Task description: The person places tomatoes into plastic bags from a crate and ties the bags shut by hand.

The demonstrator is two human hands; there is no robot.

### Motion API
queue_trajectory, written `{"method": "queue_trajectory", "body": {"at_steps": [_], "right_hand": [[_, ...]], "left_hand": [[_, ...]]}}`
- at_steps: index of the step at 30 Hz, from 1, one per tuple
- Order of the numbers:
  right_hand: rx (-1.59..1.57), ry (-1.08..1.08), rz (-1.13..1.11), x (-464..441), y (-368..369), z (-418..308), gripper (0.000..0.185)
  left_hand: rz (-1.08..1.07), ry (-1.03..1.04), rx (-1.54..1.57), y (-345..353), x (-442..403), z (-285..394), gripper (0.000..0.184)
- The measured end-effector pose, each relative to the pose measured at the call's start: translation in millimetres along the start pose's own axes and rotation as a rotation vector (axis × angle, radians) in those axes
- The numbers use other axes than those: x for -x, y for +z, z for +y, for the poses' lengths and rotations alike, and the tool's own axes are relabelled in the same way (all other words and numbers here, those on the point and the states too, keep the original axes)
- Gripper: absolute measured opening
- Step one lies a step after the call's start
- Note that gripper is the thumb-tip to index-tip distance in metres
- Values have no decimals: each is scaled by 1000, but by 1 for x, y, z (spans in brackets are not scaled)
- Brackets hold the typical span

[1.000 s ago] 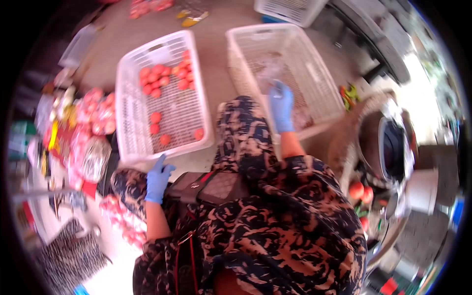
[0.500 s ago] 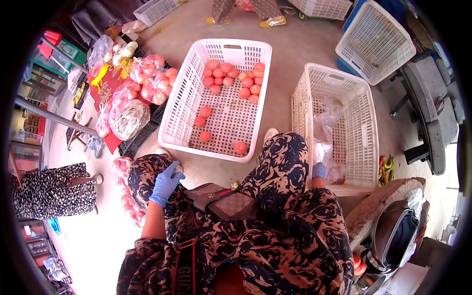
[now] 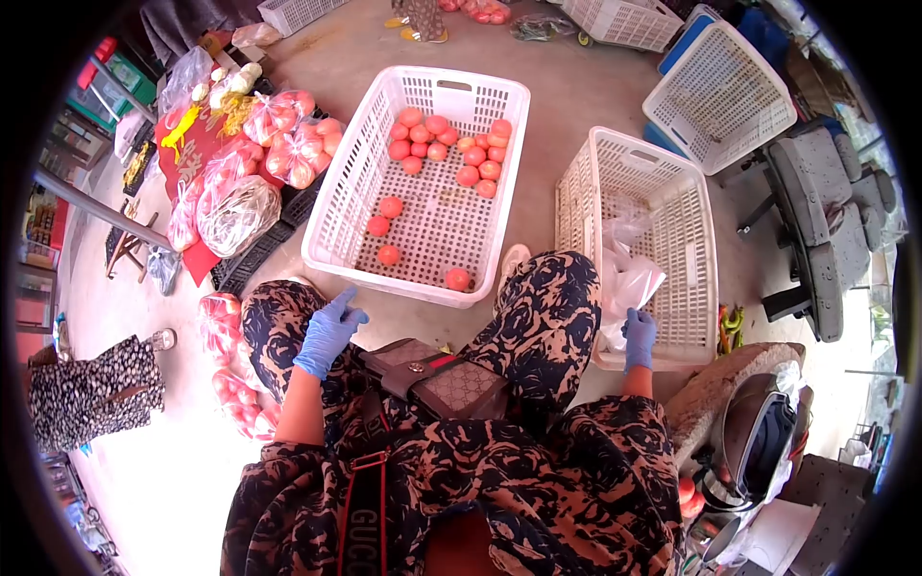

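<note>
My left hand point(image 3: 329, 334), in a blue glove, hovers by my left knee with its fingers apart and nothing in them. Just beyond it stands a large white plastic crate point(image 3: 320, 230) with several tomatoes point(image 3: 419, 134) grouped at its far end and a few lying nearer me. My right hand point(image 3: 639, 339), also gloved in blue, is over the near end of a second white crate point(image 3: 706, 240). Its fingers are curled against a clear plastic bag point(image 3: 632, 286), whose lower part spreads inside that crate.
Bagged tomatoes point(image 3: 279, 120) and a red cloth point(image 3: 197, 259) are at the left. A tilted white crate point(image 3: 720, 96) and a grey chair point(image 3: 816, 211) stand to the right. Another person's patterned clothing point(image 3: 96, 389) shows at far left. A handbag point(image 3: 451, 384) rests on my lap.
My right hand has lifted from the crate's side and moved slightly right, and the plastic bag has shifted with it. My left hand has risen a little, fingers spreading.
</note>
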State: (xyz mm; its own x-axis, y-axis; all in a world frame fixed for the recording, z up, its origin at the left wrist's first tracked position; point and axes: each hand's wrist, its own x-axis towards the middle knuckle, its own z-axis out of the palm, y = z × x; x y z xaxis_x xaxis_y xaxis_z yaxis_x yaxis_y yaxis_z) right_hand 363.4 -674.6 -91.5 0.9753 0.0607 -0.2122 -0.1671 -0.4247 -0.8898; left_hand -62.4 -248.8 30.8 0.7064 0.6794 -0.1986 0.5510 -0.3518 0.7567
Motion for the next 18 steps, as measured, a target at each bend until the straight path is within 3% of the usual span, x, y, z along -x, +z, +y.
{"method": "queue_trajectory", "body": {"at_steps": [3,6,10,13,16,17,18], "right_hand": [[140,28,20,17,2,-27,25],[458,-248,149,-13,-4,-1,27],[298,-365,295,17,3,-80,30],[-35,-261,298,18,-3,-93,31],[394,-360,331,-8,1,-67,34],[147,-230,-41,43,9,-122,39],[115,-296,-167,61,35,-141,39]], "left_hand": [[57,49,-32,-3,4,-7,42],[52,24,-13,-14,15,4,42],[160,115,-72,-17,26,-11,42],[171,51,33,-18,36,-10,41],[254,174,4,-11,36,-37,40],[261,114,1,-10,36,-42,37],[259,63,8,-19,38,-41,38]]}}
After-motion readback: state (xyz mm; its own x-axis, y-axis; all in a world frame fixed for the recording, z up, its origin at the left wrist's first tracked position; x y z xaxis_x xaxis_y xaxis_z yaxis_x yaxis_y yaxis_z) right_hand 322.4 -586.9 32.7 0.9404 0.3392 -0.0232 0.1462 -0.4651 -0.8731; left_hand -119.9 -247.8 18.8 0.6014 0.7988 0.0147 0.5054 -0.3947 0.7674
